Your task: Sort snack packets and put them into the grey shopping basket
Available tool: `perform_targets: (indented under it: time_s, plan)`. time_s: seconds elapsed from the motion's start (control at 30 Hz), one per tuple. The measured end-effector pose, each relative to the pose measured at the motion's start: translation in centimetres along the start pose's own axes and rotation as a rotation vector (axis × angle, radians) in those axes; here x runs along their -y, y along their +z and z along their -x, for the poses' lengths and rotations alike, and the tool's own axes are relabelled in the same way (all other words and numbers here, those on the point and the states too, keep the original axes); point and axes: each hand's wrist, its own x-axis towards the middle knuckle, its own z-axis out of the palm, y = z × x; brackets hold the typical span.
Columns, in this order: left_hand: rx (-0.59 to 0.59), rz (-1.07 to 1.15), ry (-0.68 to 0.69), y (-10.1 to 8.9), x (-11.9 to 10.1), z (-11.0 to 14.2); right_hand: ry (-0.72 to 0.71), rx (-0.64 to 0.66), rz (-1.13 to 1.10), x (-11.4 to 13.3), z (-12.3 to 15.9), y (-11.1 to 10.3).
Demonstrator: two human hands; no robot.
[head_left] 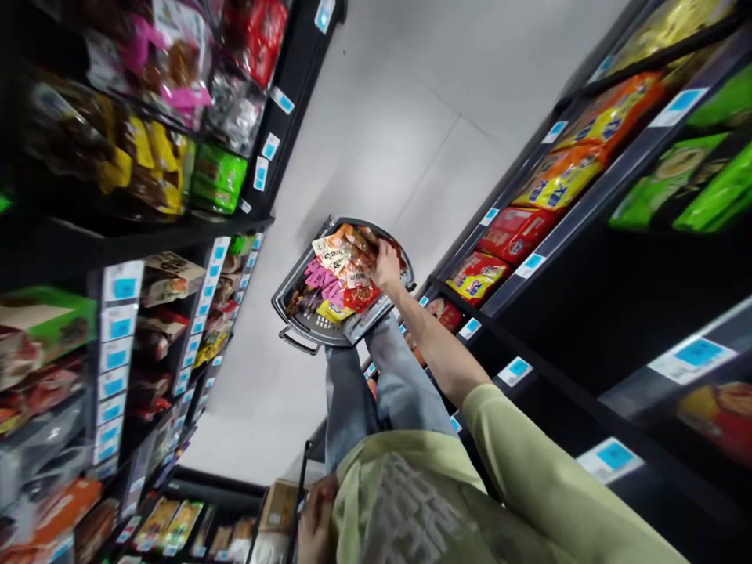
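A dark shopping basket (302,319) with a metal handle is low in the aisle, in front of my legs. Piled inside are several food packets: cream-and-red ones, pink ones (324,280), a yellow one (335,311) and a red one (360,297). My right hand (386,266) reaches into the basket's right side, its fingers curled down onto a brown-red packet (368,249). My left hand (317,517) hangs beside my hip at the bottom, against my green shirt. It is dark and blurred, and its fingers do not show clearly.
Shelves of packaged food with blue-and-white price tags (121,329) line the left. On the right, another shelf holds orange and red packs (564,176) and green packs (670,184). Brown boxes (280,505) stand at the bottom, near my left hand. Grey floor (405,117) runs between.
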Motion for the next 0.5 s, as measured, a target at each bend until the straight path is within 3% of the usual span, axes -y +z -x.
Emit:
perform_targets:
  time_s: [0.1, 0.27, 0.4, 0.5]
  plan:
    - [0.049, -0.046, -0.038, 1.5, 0.7, -1.1, -0.028, 0.006, 0.080, -0.1, -1.9, 2.0]
    - [0.081, 0.060, -0.076, 3.3, 1.0, -1.3, -0.040, 0.034, 0.145, 0.6, -4.7, 4.3]
    - [0.053, 0.137, -0.091, 3.4, 1.0, -1.8, -0.003, 0.102, 0.179, 1.2, -6.6, 4.3]
    - [0.061, 0.131, -0.079, 2.9, 1.5, -2.4, -0.060, 0.153, 0.202, 1.9, -7.2, 3.6]
